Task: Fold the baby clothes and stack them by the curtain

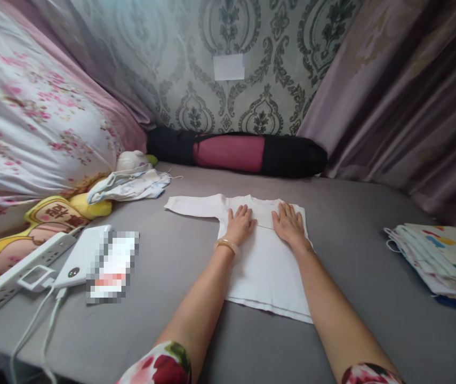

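A white long-sleeved shirt lies flat on the grey sheet, its collar away from me and its hem toward me. One sleeve stretches out to the left; the other does not show at the right side. My left hand rests palm down on the upper left chest of the shirt, fingers spread, with a bangle at the wrist. Across from it, my right hand presses flat on the upper right chest, fingers apart. Neither hand grips the cloth.
At right is a stack of folded clothes. A black and red long bag lies along the wall. To the left are a crumpled light garment, plush toys, a power strip, a white power bank and cables.
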Demonstrator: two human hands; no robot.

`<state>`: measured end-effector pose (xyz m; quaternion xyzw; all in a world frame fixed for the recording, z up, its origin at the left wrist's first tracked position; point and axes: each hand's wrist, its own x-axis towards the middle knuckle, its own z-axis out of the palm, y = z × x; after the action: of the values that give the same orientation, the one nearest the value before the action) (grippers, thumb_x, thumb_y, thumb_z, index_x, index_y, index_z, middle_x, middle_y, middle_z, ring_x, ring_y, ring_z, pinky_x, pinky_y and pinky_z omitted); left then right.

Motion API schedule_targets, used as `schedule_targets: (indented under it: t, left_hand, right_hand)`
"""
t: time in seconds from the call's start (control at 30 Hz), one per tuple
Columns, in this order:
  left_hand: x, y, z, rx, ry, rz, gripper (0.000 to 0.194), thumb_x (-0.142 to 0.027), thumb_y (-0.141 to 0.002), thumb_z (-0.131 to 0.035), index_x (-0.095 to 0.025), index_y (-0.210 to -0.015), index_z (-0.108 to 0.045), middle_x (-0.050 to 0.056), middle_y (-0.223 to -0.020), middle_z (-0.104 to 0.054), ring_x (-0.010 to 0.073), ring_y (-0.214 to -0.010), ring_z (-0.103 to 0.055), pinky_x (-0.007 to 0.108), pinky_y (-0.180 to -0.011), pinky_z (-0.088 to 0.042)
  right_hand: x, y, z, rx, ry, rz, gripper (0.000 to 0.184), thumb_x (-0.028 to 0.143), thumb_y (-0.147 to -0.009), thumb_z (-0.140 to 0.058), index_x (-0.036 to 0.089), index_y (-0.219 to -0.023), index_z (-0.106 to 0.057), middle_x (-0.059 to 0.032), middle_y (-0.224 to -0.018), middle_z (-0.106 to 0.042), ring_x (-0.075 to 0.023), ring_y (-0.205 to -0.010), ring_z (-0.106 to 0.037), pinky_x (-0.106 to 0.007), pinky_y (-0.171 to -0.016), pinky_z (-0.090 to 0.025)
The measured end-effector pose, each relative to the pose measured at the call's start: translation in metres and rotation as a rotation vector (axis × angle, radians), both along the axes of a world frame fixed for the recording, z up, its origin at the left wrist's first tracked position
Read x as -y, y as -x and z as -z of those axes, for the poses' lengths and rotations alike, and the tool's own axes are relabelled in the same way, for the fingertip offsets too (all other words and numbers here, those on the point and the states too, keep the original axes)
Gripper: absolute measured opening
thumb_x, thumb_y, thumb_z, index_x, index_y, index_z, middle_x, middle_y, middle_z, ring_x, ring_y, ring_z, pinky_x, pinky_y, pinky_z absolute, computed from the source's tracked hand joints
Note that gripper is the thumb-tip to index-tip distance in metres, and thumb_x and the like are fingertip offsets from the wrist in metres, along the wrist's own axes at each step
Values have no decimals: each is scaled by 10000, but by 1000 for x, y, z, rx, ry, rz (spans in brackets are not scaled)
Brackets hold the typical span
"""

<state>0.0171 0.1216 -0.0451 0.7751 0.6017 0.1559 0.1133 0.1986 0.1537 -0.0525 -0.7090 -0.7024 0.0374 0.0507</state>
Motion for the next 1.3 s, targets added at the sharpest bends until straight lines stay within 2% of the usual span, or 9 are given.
schedule_targets:
  t: [0.17, 0.27, 0.37, 0.5, 0.63, 0.83, 1.07, 1.3]
  left_hand:
    - [2, 2, -8, 71, 30, 0, 461, -327, -953, -381, -152, -1376, -431, 142, -1522, -352, 263, -1433, -266, 574, -1157, -161]
    - [0, 6, -10, 181, 31, -15, 496, -321, -936, -433, -139, -1397, -410, 145, -1500, -389, 251, -1420, -299, 549, -1166, -166]
    - [-6, 13, -12, 363, 17, -70, 506, -297, -925, -463, -126, -1398, -415, 138, -1449, -467, 230, -1349, -420, 469, -1157, -267]
    - [-16, 30, -13, 608, -15, -152, 467, -292, -928, -467, -120, -1363, -471, 126, -1389, -536, 200, -1258, -523, 321, -1053, -434]
    - [-24, 50, -13, 880, -49, -262, 409, -258, -914, -487, -124, -1297, -533, 145, -1320, -589, 213, -1205, -569, 341, -1017, -462]
    - [-21, 82, -13, 1220, -163, -410, 394, -295, -860, -582, -112, -1209, -586, 159, -1199, -647, 244, -1133, -606, 398, -1005, -463]
    - [-19, 100, -9, 1277, -174, -583, 349, -276, -846, -577, -132, -1163, -593, 137, -1184, -647, 223, -1119, -606, 378, -944, -501]
    - [-21, 114, -7, 1068, -253, -754, 286, -235, -864, -492, -132, -1099, -619, 115, -1052, -683, 208, -1023, -635, 355, -914, -499]
  right_hand:
    - [1, 1, -4, 14, 9, 11, 621, 421, -989, -170, 91, -1511, -238, -125, -1583, -197, -254, -1457, -139, -476, -1169, -110]
    - [1, 8, -10, 15, 44, 40, 616, 403, -989, -179, 73, -1506, -241, -143, -1581, -193, -273, -1455, -142, -499, -1161, -131]
    - [4, 27, -15, 23, 8, 7, 600, 376, -990, -183, 63, -1497, -259, -149, -1578, -200, -276, -1456, -132, -516, -1158, -122]
    - [9, 66, -20, 1, 14, -190, 597, 391, -993, -163, 99, -1507, -246, -123, -1588, -178, -239, -1464, -102, -490, -1167, -88]
    - [7, 96, -21, -45, 56, -287, 616, 417, -991, -148, 103, -1517, -218, -104, -1601, -116, -229, -1470, -65, -490, -1169, -66]
    - [-3, 106, -12, -65, 39, -249, 613, 404, -990, -173, 75, -1501, -255, -111, -1591, -160, -226, -1464, -96, -482, -1167, -63]
    - [-5, 106, -7, -34, 25, -245, 594, 387, -991, -195, 87, -1499, -268, -111, -1589, -171, -232, -1460, -118, -480, -1164, -69]
    - [-2, 111, -14, -47, 30, -278, 559, 332, -986, -247, 62, -1470, -321, -150, -1573, -213, -270, -1454, -140, -519, -1151, -96]
